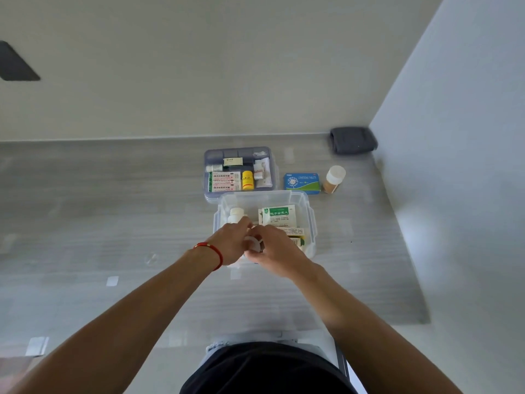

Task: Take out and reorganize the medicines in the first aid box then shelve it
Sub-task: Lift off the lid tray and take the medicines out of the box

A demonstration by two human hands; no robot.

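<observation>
A grey worktop is seen from above, met by a pale wall at its far edge and another wall along its right edge. Both forearms are stretched forward from the near edge, converging over the clear first aid box, which stands near the middle of the worktop. Just behind it, touching its far rim, lies a tinted tray filled with red-striped cartons, a yellow bottle and small packets. Inside the clear box, a green-and-white packet is propped against the right half and a white bottle stands at the left.

The left hand, with a red cord at the wrist, and the right hand are brought together above the box's near wall. A small whitish round item is pinched between the curled fingers of both hands; what it is cannot be made out, being mostly covered.

To the right of the tray, a blue tablet carton lies flat, with a white-capped brown bottle just beside it. A dark folded cloth is tucked in the far right corner.
</observation>
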